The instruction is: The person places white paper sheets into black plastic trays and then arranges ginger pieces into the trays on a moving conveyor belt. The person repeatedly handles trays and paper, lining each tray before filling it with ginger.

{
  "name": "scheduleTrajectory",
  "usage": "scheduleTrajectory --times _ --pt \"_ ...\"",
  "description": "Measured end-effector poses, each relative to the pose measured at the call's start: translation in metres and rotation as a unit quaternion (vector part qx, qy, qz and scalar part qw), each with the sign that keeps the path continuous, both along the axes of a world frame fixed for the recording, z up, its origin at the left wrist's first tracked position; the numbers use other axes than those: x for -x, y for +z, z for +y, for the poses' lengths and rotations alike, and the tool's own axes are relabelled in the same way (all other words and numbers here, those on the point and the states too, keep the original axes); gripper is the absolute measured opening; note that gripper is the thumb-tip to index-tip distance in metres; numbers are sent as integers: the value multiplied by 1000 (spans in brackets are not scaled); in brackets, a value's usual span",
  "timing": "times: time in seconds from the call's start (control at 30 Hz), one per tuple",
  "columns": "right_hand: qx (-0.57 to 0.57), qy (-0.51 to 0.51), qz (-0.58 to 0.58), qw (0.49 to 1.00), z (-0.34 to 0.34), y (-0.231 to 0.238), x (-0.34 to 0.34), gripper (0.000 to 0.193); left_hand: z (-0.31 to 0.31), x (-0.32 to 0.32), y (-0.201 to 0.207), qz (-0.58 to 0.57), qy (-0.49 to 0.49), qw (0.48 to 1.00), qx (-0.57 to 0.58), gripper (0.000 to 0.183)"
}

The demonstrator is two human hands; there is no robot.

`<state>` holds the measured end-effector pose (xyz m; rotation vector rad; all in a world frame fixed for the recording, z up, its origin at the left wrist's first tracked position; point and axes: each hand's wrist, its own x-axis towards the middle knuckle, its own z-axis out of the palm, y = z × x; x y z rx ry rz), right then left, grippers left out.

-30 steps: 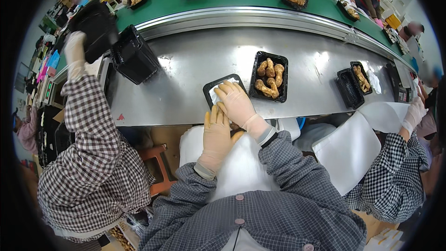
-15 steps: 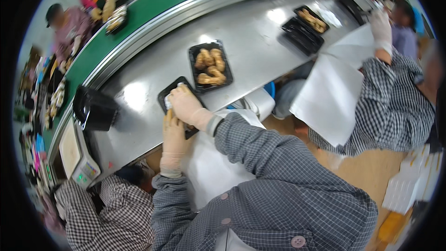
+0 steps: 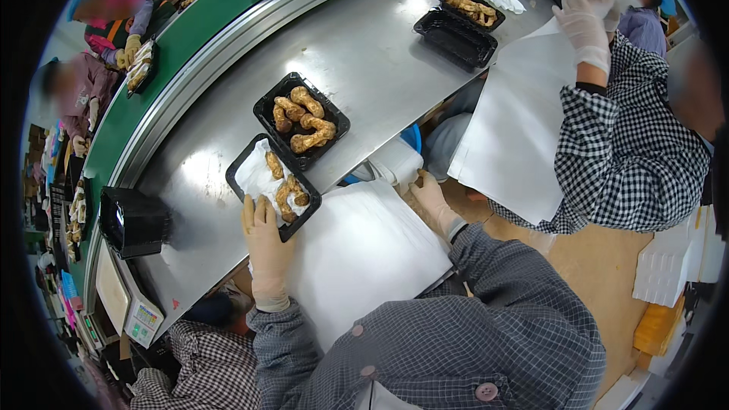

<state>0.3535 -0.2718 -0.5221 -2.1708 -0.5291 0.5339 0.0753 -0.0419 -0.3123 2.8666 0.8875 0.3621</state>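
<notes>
A black tray [image 3: 241,169] with a white liner and a few brown, knobbly root pieces lies on the steel table [image 3: 372,61] in front of me. My left hand [image 3: 266,247], gloved, lies flat against the tray's near corner, fingers stretched out. My right hand [image 3: 434,199], also gloved, is down past the table's edge beside my white apron [image 3: 357,250]. It pinches a small brown piece [image 3: 419,178] at the fingertips. A second black tray [image 3: 266,110], full of the same brown pieces, touches the far side of the first.
A green conveyor belt [image 3: 190,30] carrying filled trays curves behind the table. A stack of empty black trays [image 3: 133,220] and a scale [image 3: 129,307] are at my left. At the right a co-worker's gloved hand [image 3: 585,15] is raised near two more trays [image 3: 456,36].
My right hand has left the lined tray and dropped below the table edge to the right. My left hand stays at the tray. The camera has swung to the right.
</notes>
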Motion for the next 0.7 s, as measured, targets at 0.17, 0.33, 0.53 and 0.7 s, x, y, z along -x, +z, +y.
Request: scheduleTrajectory --times 0.17,0.33,0.53,0.7 --pt "15 -41 90 995 5 -30 -36 105 -17 10 21 25 31 999 -15 85" --pt "195 20 93 976 -1 -18 -49 81 -44 45 44 -42 92 995 0 77" --pt "-29 -121 332 935 -17 -12 -34 53 -64 65 51 -156 40 982 101 61" --pt "-79 -139 497 853 40 -57 2 47 -81 56 69 -154 40 981 109 55"
